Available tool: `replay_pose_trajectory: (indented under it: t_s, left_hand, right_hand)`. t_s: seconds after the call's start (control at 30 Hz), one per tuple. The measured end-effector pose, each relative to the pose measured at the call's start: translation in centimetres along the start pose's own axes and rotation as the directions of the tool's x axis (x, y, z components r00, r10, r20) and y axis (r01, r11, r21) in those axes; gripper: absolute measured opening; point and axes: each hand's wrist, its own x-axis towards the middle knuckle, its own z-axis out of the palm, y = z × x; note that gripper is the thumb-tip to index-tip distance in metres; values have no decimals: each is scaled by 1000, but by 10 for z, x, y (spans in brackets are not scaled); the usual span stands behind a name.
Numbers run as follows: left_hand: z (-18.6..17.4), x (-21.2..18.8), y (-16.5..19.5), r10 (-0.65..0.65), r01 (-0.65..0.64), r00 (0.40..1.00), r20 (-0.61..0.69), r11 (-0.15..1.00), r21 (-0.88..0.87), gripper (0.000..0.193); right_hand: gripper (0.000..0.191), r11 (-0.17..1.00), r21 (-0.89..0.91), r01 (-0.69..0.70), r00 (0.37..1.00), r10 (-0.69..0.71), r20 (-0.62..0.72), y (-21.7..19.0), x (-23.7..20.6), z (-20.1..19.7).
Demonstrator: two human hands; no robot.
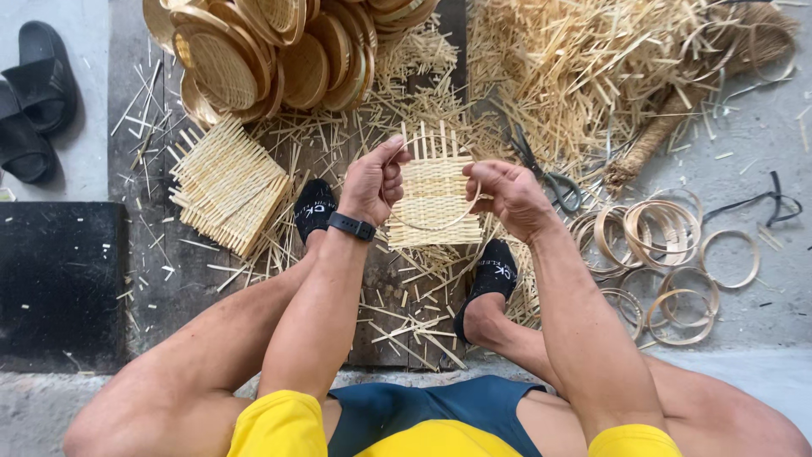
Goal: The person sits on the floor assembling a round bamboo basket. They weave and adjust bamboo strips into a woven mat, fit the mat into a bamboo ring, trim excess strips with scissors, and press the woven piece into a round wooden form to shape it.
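A small square woven bamboo mat (433, 193) with loose strip ends sticking out at its top is held up between both hands. A thin bamboo ring (427, 226) lies against the mat, curving under its lower part. My left hand (372, 180), with a black watch on its wrist, grips the ring and the mat's left edge. My right hand (506, 193) grips the ring and the right edge. My feet in black socks rest on the floor below the mat.
A stack of flat woven mats (227, 186) lies at left, finished round baskets (279, 51) behind it. Scissors (545, 173) lie right of the hands, several bamboo rings (668, 254) at right, a pile of bamboo offcuts (592, 68) at the back, black sandals (34, 93) far left.
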Motion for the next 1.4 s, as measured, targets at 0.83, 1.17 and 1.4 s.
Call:
replay_pose_trajectory:
  t_s: [0.83,1.17,1.4]
  left_hand:
    - [-69,60,-88,428,131,838,-340,447,885,15]
    - [-57,54,-79,428,41,866,-258,453,891,19]
    - [-68,65,-72,363,105,882,-300,469,877,17]
  right_hand:
    - [8,524,-848,-74,873,-377,-309,118,81,-27]
    - [9,653,-738,-169,887,-225,-403,108,69,-21]
    - [13,677,-702,-220,887,-162,-433,104,70,-13]
